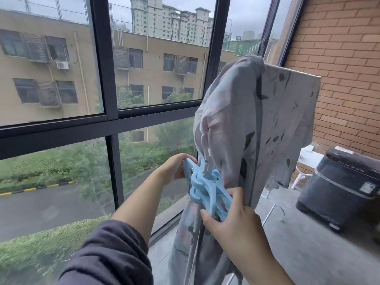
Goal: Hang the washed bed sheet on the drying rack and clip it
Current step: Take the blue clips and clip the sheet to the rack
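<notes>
A pale grey bed sheet [273, 120] with dark leaf prints hangs over the drying rack, bunched at the near end and spread flat toward the brick wall. A white leg of the rack [269, 214] shows below the cloth. Light blue plastic clips [207, 190] sit clustered against the bunched sheet at about waist height. My left hand [176, 167] grips the upper left blue clip. My right hand [232, 219] holds the lower right clip and a fold of sheet beside it. Whether the clips' jaws bite the cloth is hidden.
A tall window with dark frames [112, 124] runs along the left, close to the rack. A brick wall [345, 58] closes the right side. A dark box-shaped bin [339, 188] stands on the concrete floor [308, 249] at right, a white object behind it.
</notes>
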Demonstrator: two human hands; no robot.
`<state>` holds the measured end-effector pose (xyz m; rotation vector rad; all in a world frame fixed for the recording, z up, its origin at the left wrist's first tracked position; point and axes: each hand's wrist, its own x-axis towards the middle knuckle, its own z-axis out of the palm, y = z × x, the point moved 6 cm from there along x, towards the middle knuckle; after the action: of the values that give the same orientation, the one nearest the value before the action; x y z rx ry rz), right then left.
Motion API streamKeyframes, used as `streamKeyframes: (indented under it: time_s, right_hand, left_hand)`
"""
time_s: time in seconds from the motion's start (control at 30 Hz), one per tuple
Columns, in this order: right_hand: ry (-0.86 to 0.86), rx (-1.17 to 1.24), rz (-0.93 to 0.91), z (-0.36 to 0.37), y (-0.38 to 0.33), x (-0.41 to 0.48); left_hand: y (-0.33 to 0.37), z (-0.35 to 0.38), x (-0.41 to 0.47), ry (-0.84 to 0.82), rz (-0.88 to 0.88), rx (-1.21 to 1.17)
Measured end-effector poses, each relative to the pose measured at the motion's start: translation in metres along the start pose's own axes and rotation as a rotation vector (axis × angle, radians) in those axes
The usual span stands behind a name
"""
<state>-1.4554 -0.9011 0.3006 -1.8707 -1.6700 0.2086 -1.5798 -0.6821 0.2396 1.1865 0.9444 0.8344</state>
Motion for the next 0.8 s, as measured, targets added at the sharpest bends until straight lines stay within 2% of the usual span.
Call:
streamKeyframes:
  time_s: [0.47,0.63,0.8]
  right_hand:
    - [0.035,0.02,-0.038,0.003,-0.006,-0.002]
    - [0.021,0.018,-0.034,0.003,-0.007,-0.004]
    - [0.003,0.014,-0.044,0.004,-0.006,-0.009]
  left_hand:
    - [0.001,0.019,0.009,-0.173,0.002,-0.056]
    - [0.001,0.021,0.011,-0.087,0.034,-0.074]
    - [0.0,0.015,0.015,0.088,0.062,-0.128]
